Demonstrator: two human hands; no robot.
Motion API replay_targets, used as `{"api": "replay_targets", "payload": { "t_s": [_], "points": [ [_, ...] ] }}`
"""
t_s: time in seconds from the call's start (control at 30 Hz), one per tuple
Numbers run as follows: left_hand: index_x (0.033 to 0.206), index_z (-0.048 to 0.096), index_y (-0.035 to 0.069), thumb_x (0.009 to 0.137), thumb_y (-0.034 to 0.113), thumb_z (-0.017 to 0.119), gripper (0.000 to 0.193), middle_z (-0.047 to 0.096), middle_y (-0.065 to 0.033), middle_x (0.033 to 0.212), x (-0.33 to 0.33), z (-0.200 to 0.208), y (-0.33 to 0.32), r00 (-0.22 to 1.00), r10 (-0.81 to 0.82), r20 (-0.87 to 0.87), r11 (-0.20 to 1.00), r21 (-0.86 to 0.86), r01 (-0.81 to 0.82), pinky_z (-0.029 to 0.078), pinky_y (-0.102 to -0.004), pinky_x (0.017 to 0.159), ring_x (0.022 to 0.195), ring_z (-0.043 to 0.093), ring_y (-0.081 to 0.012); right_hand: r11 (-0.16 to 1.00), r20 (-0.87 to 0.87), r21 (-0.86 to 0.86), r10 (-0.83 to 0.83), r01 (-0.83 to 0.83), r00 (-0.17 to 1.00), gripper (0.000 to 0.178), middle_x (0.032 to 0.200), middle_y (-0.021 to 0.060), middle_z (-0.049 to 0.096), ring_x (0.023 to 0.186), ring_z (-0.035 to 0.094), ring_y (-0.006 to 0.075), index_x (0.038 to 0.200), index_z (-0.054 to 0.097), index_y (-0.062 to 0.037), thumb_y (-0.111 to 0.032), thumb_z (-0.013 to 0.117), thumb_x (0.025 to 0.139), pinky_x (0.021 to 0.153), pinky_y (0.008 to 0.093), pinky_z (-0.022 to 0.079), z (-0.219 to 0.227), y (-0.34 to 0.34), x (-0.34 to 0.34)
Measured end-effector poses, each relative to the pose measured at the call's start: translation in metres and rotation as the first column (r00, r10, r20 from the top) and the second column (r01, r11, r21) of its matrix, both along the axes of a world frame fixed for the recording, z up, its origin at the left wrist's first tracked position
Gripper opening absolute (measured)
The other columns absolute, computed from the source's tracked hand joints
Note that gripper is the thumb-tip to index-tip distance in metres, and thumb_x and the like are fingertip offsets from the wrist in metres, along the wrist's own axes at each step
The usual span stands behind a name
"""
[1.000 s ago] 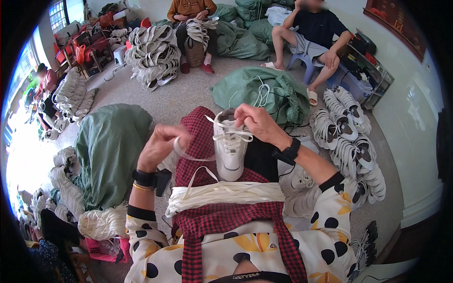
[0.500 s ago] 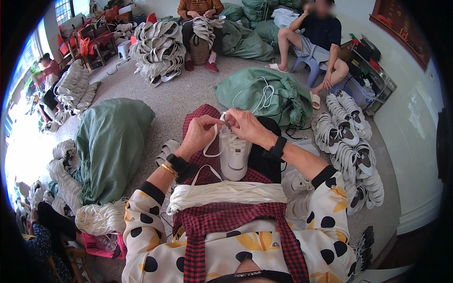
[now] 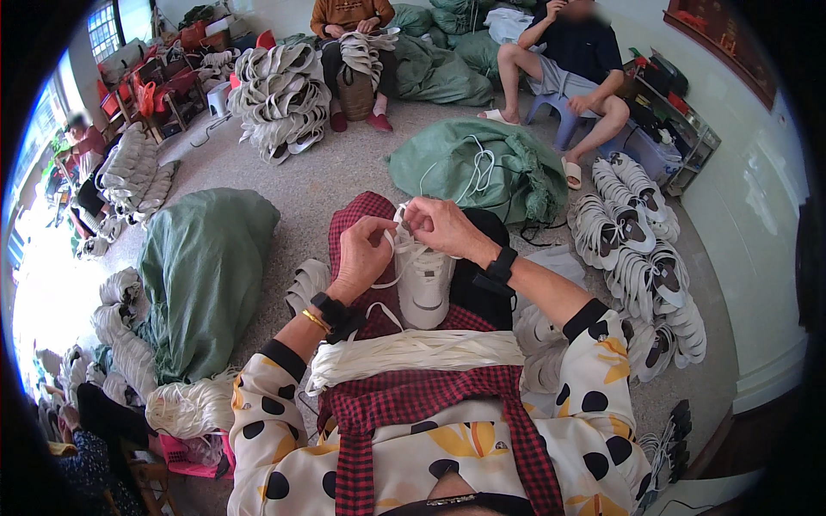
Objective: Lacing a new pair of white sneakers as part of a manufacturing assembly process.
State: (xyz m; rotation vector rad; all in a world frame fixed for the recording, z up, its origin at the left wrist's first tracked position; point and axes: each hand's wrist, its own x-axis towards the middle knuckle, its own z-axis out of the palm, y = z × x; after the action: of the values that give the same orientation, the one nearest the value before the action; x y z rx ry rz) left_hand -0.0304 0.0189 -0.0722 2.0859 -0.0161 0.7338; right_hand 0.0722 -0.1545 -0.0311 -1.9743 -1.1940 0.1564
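A white sneaker (image 3: 426,294) rests on my lap over the red-and-black checked apron (image 3: 379,396), its toe toward me. White shoelace (image 3: 385,311) runs through its eyelets, and a loose length trails down beside the shoe on the left. The fingers of my left hand (image 3: 365,251) are pinched on the lace at the shoe's upper left. Just across from it, my right hand (image 3: 447,227) has its fingers closed on the lace near the tongue; the fingertips partly hide the top eyelets. A thick bundle of white laces (image 3: 415,359) lies across my lap, nearer my body.
Green sacks (image 3: 206,275) stand at the left and ahead (image 3: 473,168). Rows of stacked white shoes (image 3: 641,258) line the right side. A pink basket (image 3: 194,456) with laces on top sits at lower left. Two people sit across the room beside a pile of shoe parts (image 3: 288,99).
The lace loop under my left hand has drawn in toward the shoe. My left hand has turned slightly, while my right stays near the tongue. The whole view has shifted a little.
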Motion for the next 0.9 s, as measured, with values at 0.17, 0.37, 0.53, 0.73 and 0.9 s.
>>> {"api": "replay_targets", "payload": {
  "t_s": [0.17,0.37,0.53,0.73,0.9],
  "points": [
    [0.092,0.072,0.001,0.08,0.002,0.066,0.013,0.069,-0.0111,0.08,0.006,-0.003,0.0,0.999,0.038,0.036,0.995,-0.092,-0.035,0.052,-0.029,0.066,0.069,0.066,-0.0164,0.997,0.006,0.078,-0.012,0.011,1.0,0.023,0.081,0.0104,0.069,0.072,0.068,0.0185,0.095,0.061,0.0006,0.001,0.064,0.073,0.067,0.0306,0.055,-0.002,0.002,-0.001],
    [0.095,0.071,-0.001,0.088,0.009,0.066,0.013,0.069,-0.0035,0.077,0.005,-0.002,0.0,1.0,-0.012,-0.02,0.991,-0.135,0.009,0.052,-0.0249,0.065,0.07,0.062,-0.0067,0.998,0.03,0.064,-0.005,0.003,1.0,0.025,0.084,0.0105,0.071,0.074,0.068,0.0175,0.097,0.061,-0.0001,0.0,0.065,0.073,0.068,0.0302,0.055,-0.001,0.003,0.003],
    [0.093,0.071,0.0,0.085,0.007,0.066,0.011,0.069,-0.0055,0.078,0.01,0.005,-0.011,0.999,0.017,0.031,0.995,-0.102,-0.014,0.05,-0.0266,0.064,0.069,0.061,-0.0089,0.997,-0.014,0.065,-0.048,0.048,0.999,0.022,0.085,0.0092,0.072,0.075,0.068,0.0164,0.096,0.062,-0.0012,-0.001,0.065,0.074,0.067,0.0291,0.054,-0.003,-0.001,0.007],
    [0.088,0.063,0.004,0.067,-0.007,0.061,0.024,0.055,-0.011,0.079,0.007,-0.003,-0.005,0.945,-0.1,0.311,0.908,0.416,-0.041,0.047,-0.0388,0.062,0.071,0.058,-0.0296,0.988,0.032,0.153,0.009,-0.013,0.999,0.022,0.079,0.009,0.071,0.073,0.07,0.0165,0.094,0.064,-0.0016,0.003,0.064,0.072,0.066,0.0288,0.054,-0.011,0.006,0.003],
    [0.082,0.064,0.002,0.068,-0.006,0.063,0.016,0.056,-0.012,0.075,-0.002,0.006,-0.006,0.999,-0.031,0.034,0.995,0.098,0.028,0.047,-0.0396,0.061,0.069,0.058,-0.031,0.991,-0.029,0.13,-0.002,0.006,1.0,0.022,0.081,0.01,0.072,0.074,0.069,0.0154,0.091,0.064,-0.0006,0.001,0.069,0.07,0.067,0.0287,0.055,-0.013,0.008,0.003]
  ]
}}
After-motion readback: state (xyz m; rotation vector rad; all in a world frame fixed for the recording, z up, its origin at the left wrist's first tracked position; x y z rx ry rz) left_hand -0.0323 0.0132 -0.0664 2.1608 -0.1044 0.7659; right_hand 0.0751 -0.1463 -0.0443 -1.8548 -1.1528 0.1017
